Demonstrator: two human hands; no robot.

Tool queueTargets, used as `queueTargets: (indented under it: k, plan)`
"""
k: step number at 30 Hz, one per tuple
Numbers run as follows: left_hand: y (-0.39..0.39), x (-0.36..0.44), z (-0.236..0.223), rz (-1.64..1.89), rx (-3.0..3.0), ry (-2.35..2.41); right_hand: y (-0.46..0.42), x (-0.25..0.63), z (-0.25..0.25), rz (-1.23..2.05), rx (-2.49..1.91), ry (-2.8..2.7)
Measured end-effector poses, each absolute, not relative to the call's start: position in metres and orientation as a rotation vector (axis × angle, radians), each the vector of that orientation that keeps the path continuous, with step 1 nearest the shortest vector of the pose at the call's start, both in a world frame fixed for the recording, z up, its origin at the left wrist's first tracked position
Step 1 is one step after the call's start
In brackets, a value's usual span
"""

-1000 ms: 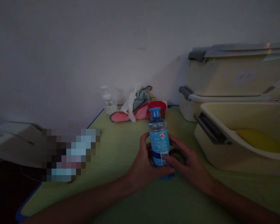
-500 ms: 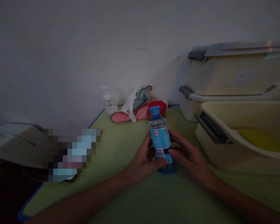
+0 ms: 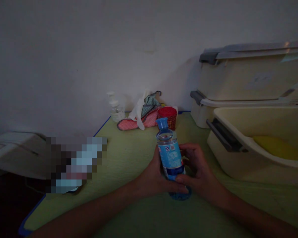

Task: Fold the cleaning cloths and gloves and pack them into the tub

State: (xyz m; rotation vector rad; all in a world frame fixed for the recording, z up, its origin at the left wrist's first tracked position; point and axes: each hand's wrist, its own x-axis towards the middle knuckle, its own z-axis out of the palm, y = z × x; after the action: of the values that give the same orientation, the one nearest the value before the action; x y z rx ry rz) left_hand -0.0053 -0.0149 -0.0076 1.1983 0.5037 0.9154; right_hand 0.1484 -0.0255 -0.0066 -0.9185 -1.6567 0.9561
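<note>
Holds a tilted, blue-capped bottle (image 3: 170, 155) between both hands over a green table (image 3: 129, 152); cannot tell whether touching the tabletop.
Curls the left hand (image 3: 151, 178) around the bottle's left side, thumb laid across its lower front, other fingertips hidden behind it, cannot tell whether spread. Sets the thumb of the right hand (image 3: 203, 177) against the bottle's lower front, other fingers bent along its right side. Shows a red basket (image 3: 171, 114) behind the bottle, a pink cloth (image 3: 127, 124) behind and left, an open bin (image 3: 228, 165) to its right.
</note>
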Motion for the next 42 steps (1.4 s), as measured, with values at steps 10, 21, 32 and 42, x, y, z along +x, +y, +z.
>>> queueTargets:
  k: [10, 21, 32, 42]
  plan:
    - [-0.006, -0.008, -0.006, 0.976, 1.192, 0.578, -0.015, 0.154, -0.004, 1.107, -0.915, -1.567]
    - [-0.009, -0.005, -0.015, 0.958, 1.206, 0.452, -0.012, 0.153, 0.001, 1.29, -0.931, -1.468]
    - [-0.018, -0.007, -0.002, 0.896, 1.386, 0.569, -0.014, 0.151, -0.002, 1.363, -0.828, -1.424]
    - [-0.01, -0.012, -0.009, 0.948, 1.259, 0.535, -0.014, 0.154, -0.001, 1.407, -0.768, -1.445]
